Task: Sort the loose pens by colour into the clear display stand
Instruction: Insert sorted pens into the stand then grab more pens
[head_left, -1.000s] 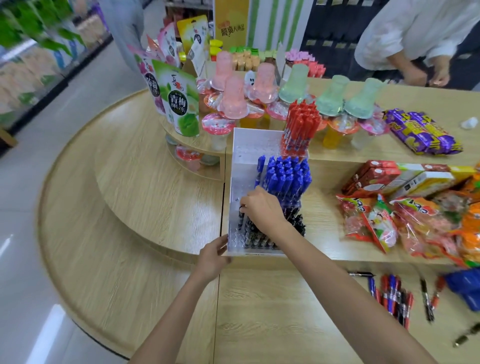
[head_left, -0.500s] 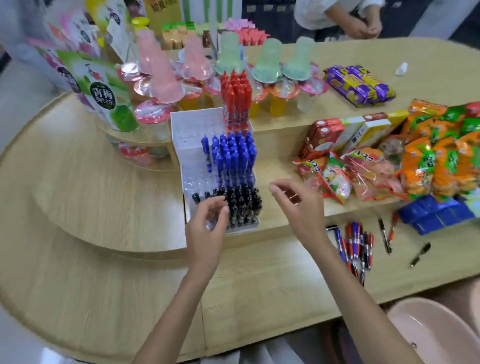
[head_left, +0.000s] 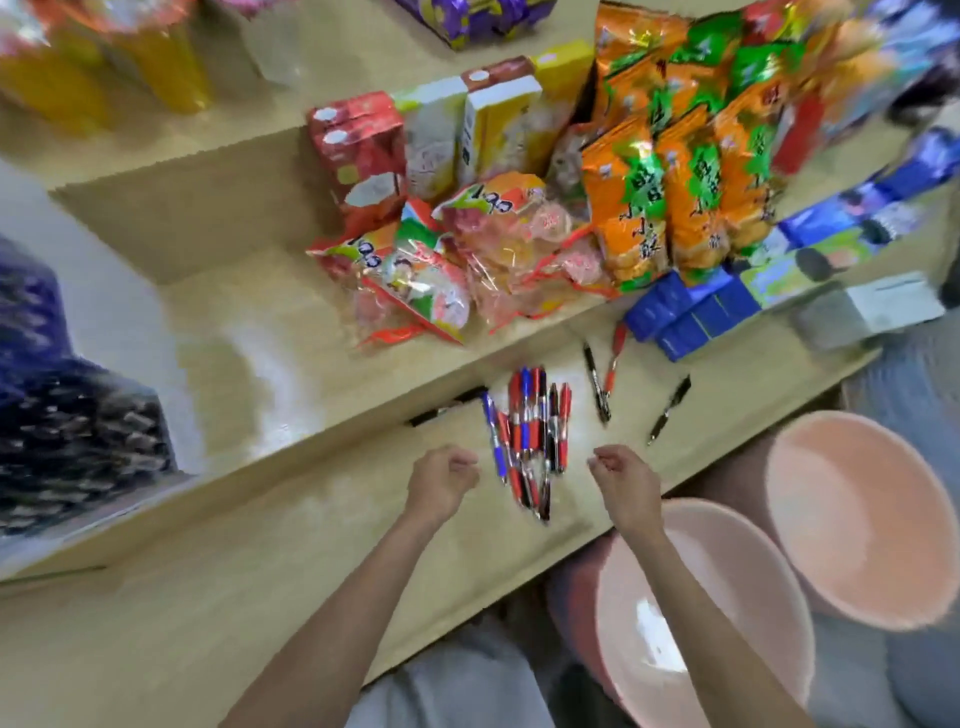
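A bunch of loose red, blue and black pens (head_left: 530, 436) lies on the lower wooden shelf (head_left: 260, 561). My left hand (head_left: 441, 483) hovers just left of the bunch with its fingers curled and nothing in it. Just right of the bunch, my right hand (head_left: 626, 486) hangs the same way, empty. Further right lie a black pen (head_left: 596, 384), a red pen (head_left: 614, 358) and another black pen (head_left: 670, 408). The clear display stand (head_left: 78, 415), blurred, shows at the far left with black and blue pens in it.
Snack bags (head_left: 660, 192) and boxes (head_left: 431, 140) crowd the upper shelf behind the pens. Blue boxes (head_left: 696, 312) sit to the right. Two pink basins (head_left: 862, 519) stand below the shelf edge at the right.
The view has swung right and down, away from the stand. Both hands left the stand and came to either side of the loose pen bunch.
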